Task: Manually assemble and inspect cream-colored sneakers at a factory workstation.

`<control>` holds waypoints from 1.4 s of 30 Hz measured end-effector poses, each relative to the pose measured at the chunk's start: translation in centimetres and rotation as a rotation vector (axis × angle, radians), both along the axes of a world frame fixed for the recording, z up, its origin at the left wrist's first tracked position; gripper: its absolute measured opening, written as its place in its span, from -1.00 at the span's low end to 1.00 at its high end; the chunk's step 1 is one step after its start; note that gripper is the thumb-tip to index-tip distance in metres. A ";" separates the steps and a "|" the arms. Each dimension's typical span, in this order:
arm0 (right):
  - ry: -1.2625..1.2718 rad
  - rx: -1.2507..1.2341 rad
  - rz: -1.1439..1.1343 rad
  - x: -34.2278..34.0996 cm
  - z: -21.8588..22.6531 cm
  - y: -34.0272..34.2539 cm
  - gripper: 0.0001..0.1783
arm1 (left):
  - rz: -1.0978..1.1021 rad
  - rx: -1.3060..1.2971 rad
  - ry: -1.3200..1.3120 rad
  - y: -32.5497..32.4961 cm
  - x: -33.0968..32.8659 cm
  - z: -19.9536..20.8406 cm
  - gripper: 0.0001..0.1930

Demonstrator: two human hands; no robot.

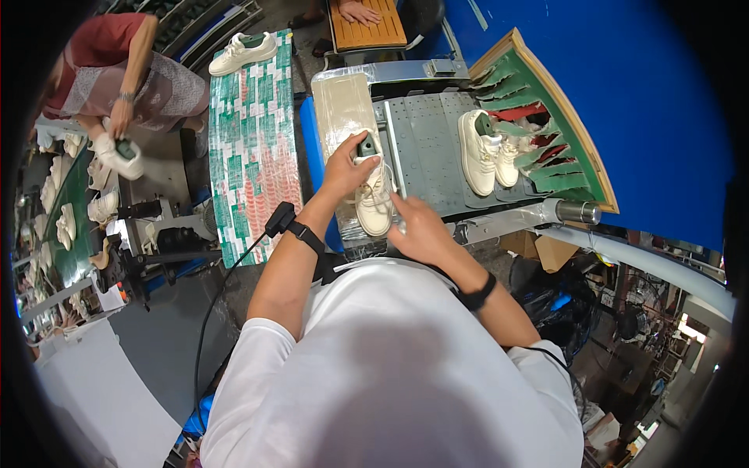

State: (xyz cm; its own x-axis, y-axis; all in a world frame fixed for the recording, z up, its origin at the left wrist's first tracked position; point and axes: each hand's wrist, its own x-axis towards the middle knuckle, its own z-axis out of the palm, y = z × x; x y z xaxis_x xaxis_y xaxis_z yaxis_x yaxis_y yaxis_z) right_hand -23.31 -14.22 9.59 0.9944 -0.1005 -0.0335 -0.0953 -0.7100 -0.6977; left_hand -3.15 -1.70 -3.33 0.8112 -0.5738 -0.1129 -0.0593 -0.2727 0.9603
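A cream lace-up sneaker (374, 216) rests on the wrapped beige board in front of me, its toe toward my body. My left hand (348, 168) grips it around the collar and heel, thumb and fingers on either side of the dark green insert in its opening. At the right side of the lacing, my right hand (424, 228) is closed with its fingers curled; a strand of pale shoelace (384, 195) runs toward its fingertips, partly blurred.
Right of the board, a pair of cream sneakers (477, 152) stands on a grey conveyor (425, 140) before a wood-framed opening with torn green flaps (566, 117). Another sneaker (243, 54) sits on a green-and-white taped board (257, 168). At left, a co-worker (129, 78) holds a shoe.
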 end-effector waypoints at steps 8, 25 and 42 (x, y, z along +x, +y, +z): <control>0.090 -0.067 0.038 0.0 -0.6 -0.2 -0.27 | -0.033 -0.008 0.053 0.0 0.2 0.2 -0.26; 0.394 1.217 -0.368 1.8 -6.2 -2.3 -0.39 | -0.047 -0.216 0.252 1.3 1.6 -1.1 -0.30; 0.328 0.644 -0.635 -3.2 -10.6 -3.2 -0.31 | 0.258 0.174 0.129 -0.6 -7.3 1.7 0.03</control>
State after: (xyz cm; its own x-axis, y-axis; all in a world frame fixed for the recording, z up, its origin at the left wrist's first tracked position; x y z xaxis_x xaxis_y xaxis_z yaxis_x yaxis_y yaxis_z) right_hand -26.52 -17.37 -1.01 0.6923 -0.4821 -0.5370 -0.5895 0.0514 -0.8061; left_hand -10.48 -2.25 -1.67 0.8998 -0.3144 -0.3026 0.1522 -0.4237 0.8929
